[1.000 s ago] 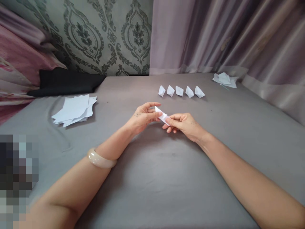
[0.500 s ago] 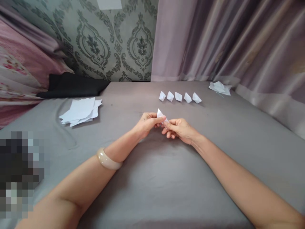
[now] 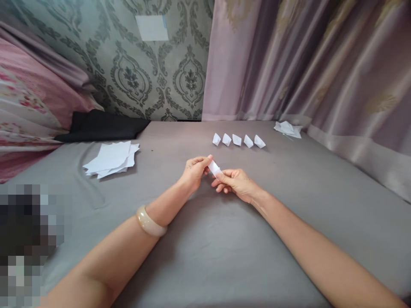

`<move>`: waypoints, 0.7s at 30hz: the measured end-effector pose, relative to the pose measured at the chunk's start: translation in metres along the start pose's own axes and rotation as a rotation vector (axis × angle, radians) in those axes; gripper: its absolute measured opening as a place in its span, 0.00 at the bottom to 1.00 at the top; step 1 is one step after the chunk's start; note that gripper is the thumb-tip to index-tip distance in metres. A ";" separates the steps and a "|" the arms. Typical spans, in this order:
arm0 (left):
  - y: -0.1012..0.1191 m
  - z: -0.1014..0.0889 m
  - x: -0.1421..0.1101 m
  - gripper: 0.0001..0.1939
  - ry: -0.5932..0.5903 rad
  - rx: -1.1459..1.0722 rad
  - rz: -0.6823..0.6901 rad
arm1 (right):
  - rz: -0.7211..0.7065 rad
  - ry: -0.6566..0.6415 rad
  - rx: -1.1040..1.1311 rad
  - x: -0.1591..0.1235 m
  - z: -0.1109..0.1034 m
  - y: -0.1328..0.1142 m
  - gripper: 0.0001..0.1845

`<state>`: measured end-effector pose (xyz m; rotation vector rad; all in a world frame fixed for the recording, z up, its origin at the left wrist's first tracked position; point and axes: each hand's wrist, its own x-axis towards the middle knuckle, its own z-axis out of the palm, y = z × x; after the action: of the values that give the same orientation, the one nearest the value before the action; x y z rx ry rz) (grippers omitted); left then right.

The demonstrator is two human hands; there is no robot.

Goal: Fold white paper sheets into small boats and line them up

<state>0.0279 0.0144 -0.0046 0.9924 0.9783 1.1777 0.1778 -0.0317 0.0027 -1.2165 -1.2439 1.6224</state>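
Presently my left hand (image 3: pixel 194 171) and right hand (image 3: pixel 236 183) both pinch one small folded paper (image 3: pixel 214 168) above the middle of the bed (image 3: pixel 205 256). Its long axis runs from left grip to right, tilted down rightward. Five folded pieces (image 3: pixel 237 140) line the far edge.

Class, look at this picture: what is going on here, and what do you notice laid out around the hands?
A person pinches a small folded paper between the left hand and right hand, above a grey sheet. Beyond the hands, five folded pieces stand in a row. A stack of flat sheets lies to the left, and some paper scraps sit at the far right by the curtain.
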 end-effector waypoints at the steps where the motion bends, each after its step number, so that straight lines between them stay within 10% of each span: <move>1: 0.000 0.002 -0.001 0.14 0.017 0.008 0.014 | -0.002 0.009 -0.004 0.000 0.002 -0.002 0.11; 12: 0.001 0.003 -0.005 0.15 0.123 0.847 0.566 | 0.007 0.146 0.040 -0.010 0.028 -0.006 0.17; 21: 0.004 0.003 -0.007 0.18 0.127 0.618 0.549 | 0.013 0.107 0.007 -0.012 0.032 -0.012 0.14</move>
<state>0.0285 0.0075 0.0004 1.7757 1.2517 1.4272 0.1509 -0.0483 0.0202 -1.2919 -1.1649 1.5493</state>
